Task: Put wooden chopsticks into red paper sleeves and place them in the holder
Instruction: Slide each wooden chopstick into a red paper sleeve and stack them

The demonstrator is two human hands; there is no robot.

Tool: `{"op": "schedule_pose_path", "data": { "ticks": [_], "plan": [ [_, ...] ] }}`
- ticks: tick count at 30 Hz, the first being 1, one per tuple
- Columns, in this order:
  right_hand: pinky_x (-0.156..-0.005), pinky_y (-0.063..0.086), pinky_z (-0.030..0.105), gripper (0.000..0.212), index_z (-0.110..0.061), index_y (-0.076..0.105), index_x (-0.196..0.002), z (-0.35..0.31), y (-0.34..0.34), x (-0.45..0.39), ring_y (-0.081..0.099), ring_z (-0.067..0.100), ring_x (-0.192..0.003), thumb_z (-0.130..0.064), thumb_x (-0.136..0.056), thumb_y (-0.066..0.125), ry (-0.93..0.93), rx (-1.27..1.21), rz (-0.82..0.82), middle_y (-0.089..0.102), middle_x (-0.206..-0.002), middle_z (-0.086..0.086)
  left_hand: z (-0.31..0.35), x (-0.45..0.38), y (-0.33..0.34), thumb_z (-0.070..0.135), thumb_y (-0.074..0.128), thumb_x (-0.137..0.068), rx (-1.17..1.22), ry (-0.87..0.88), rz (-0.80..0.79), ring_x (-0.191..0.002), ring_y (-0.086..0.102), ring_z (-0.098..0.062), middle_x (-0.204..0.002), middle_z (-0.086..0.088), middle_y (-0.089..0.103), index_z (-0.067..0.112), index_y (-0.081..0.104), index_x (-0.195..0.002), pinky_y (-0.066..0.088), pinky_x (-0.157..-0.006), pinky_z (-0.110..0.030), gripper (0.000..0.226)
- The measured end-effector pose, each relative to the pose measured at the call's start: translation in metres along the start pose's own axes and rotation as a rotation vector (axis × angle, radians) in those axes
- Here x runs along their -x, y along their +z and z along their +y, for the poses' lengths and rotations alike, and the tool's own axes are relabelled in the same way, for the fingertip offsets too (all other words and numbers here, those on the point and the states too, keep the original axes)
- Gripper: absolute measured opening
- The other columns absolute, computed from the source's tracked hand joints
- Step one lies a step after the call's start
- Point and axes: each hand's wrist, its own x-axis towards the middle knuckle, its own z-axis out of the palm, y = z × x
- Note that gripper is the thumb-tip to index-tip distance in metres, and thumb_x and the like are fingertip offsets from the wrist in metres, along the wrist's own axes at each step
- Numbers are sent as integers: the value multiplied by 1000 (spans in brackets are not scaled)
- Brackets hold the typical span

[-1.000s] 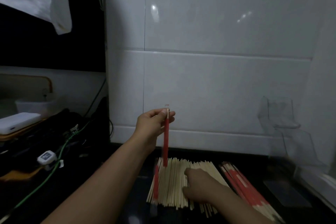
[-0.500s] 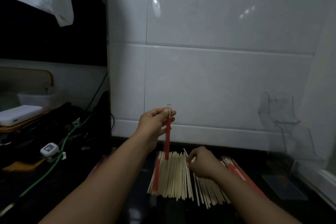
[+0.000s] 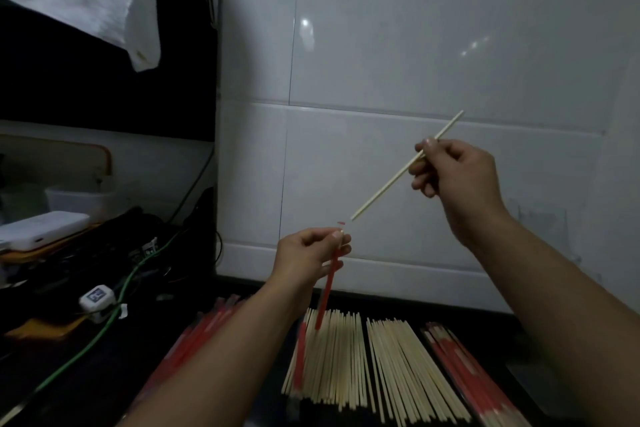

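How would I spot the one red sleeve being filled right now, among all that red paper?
Start at the white tiled wall, then drop to the pile of bare chopsticks on the dark counter. Just above it, the left hand pinches one red sleeve by its top. It alone hangs upright; the others lie flat.

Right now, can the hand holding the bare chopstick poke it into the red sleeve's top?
Probably yes. The right hand aims the chopstick down at the red sleeve, pinched by the left hand. Nothing sits between them.
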Motion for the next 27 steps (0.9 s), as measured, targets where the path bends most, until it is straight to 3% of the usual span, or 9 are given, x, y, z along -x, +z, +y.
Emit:
{"op": "schedule_pose_path", "data": {
  "ticks": [5,14,27],
  "plan": [
    [-44,40,20,22,-12,62,-83,1,14,-9,56,13,-48,-19,-101,51,-56,119,-25,65,-61,2,0,3,0,12,60,-95,-18,10,-37,-96,73,-19,-102,-5,76,9,70,-107,58,-87,-37,16],
    [-54,41,22,21,-11,62,-88,24,21,-5,58,12,-50,-21,-102,50,-50,229,-55,66,-65,4,-2,1,-6,13,60,-96,-59,5,-75,-98,73,-19,-103,-5,76,9,68,-111,56,-92,-43,18],
    [-49,42,15,21,-9,63,-90,23,16,-4,58,12,-51,-20,-102,50,-71,236,-102,67,-67,7,-8,1,-3,12,58,-96,-106,52,-85,-96,73,-19,-103,-5,76,9,69,-111,57,-91,-38,18]
  ]
}}
